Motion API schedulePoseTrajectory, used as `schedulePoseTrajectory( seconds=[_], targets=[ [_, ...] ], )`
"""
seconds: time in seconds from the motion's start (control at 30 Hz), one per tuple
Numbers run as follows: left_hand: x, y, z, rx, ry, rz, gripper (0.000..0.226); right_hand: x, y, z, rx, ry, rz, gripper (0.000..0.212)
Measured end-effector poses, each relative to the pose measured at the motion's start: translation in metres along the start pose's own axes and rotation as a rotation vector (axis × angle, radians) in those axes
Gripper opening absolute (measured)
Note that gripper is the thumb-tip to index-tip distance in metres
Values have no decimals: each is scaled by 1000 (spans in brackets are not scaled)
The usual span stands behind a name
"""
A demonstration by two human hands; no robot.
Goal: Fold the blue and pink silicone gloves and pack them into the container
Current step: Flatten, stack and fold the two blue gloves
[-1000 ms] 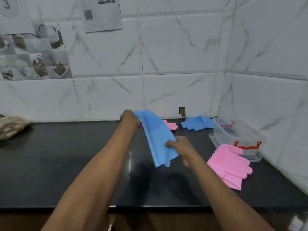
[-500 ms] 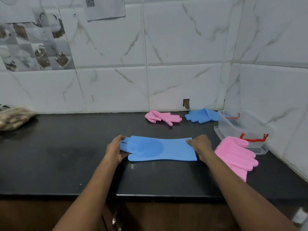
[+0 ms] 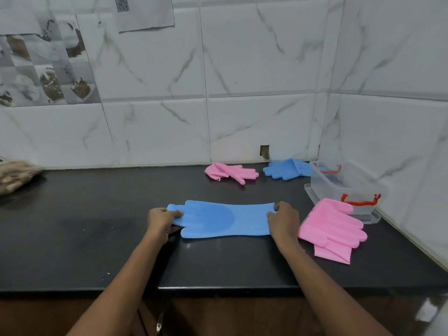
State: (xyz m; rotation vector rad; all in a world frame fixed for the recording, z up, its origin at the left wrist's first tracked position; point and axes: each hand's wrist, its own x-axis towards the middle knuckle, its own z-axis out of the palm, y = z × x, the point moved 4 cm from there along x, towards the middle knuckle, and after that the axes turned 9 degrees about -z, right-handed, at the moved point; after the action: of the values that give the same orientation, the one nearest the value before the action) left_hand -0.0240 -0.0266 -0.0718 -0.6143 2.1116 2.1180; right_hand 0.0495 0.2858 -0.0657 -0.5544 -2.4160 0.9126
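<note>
Blue glove (image 3: 221, 221) lay flat and unfolded on the black counter (image 3: 97, 238), the left hand (image 3: 161, 220) pinching its fingertips and the right hand (image 3: 282, 220) gripping its cuff. One folded pink glove (image 3: 333, 227) waited beside the clear container (image 3: 344, 190), which appeared empty; another pink glove (image 3: 230, 172) and blue glove (image 3: 287, 169) remained by the wall, so most of the packing seemingly lay ahead.

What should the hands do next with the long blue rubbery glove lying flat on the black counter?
Probably fold it in half. The blue silicone glove lies flat and stretched out on the black counter, with the left hand pinching its finger end and the right hand gripping its cuff, so bringing one end over the other looks like the natural next step.
</note>
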Motion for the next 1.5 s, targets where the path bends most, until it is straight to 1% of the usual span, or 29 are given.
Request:
schedulePoseTrajectory(
  seconds=[0.03, 0.07, 0.1, 0.13, 0.17, 0.2, 0.23, 0.27, 0.33, 0.37, 0.4, 0.43, 0.47, 0.53, 0.57, 0.6, 0.67, 0.73, 0.83, 0.93, 1.03, 1.13, 1.2, 1.33, 1.43, 1.5],
  targets=[
    [-4, 1, 0, 55, 68, 39, 17, -1, -3, -1, -11, 3, -17, 27],
    [-8, 3, -2, 161, 170, 104, 19, -1, -3, 0, -40, -7, -35, 23],
    [-14, 6, -2, 315, 291, 187, 22, -1, -5, 1, -69, -13, -57, 20],
    [-20, 9, 0, 493, 420, 273, 35, -1, -6, 3, -106, -22, -79, 16],
    [-26, 10, 4, 647, 515, 363, 48, -2, -9, 3, -159, -39, -107, 15],
    [-32, 13, 10, 749, 561, 467, 51, -2, -11, 4, -222, -61, -139, 15],
    [-36, 15, 19, 808, 544, 577, 45, -1, -14, 4, -291, -84, -172, 17],
    [-38, 16, 28, 845, 461, 670, 35, 1, -16, 4, -357, -108, -197, 19],
    [-38, 11, 50, 895, 159, 775, 18, 9, -20, 3, -500, -163, -237, 22],
    [-39, 7, 59, 927, 1, 807, 14, 15, -22, 1, -547, -193, -255, 22],
    [-40, 3, 66, 947, -110, 848, 13, 24, -23, 0, -542, -222, -255, 19],
    [-40, -1, 70, 963, -159, 886, 14, 36, -23, -3, -509, -244, -242, 12],
    [-39, -3, 71, 956, -160, 902, 15, 50, -21, -7, -454, -268, -220, 6],
    [-33, -4, 67, 892, -126, 895, 15, 86, -18, -13, -375, -253, -186, 9],
    [-30, -5, 65, 863, -115, 893, 15, 104, -16, -15, -368, -247, -182, 4],
    [-29, -5, 64, 848, -109, 899, 14, 121, -12, -15, -375, -248, -180, 13],
    [-27, -5, 66, 841, -98, 918, 13, 149, -7, -8, -427, -330, -204, 37],
    [-28, -4, 68, 836, -101, 926, 13, 164, -3, 5, -447, -429, -265, 49],
    [-25, -3, 68, 814, -125, 913, 13, 177, 6, 26, -472, -525, -286, 56],
    [-24, -4, 69, 825, -108, 910, 15, 186, 16, 43, -615, -590, -302, 51],
    [-24, -6, 70, 850, -77, 931, 15, 198, 22, 47, -692, -524, -328, 47],
    [-25, -7, 70, 870, -66, 951, 14, 203, 18, 40, -607, -341, -339, 38],
    [-26, -7, 70, 877, -62, 958, 13, 206, 13, 32, -470, -216, -327, 31],
    [-28, -5, 72, 898, -48, 973, 14, 209, -17, -5, -97, 86, -310, 22],
    [-32, -4, 72, 908, -26, 985, 16, 207, -53, -43, 158, 202, -311, 22],
    [-36, -2, 70, 870, -11, 991, 18, 207, -72, -68, 316, 252, -265, 21]
  ],
)
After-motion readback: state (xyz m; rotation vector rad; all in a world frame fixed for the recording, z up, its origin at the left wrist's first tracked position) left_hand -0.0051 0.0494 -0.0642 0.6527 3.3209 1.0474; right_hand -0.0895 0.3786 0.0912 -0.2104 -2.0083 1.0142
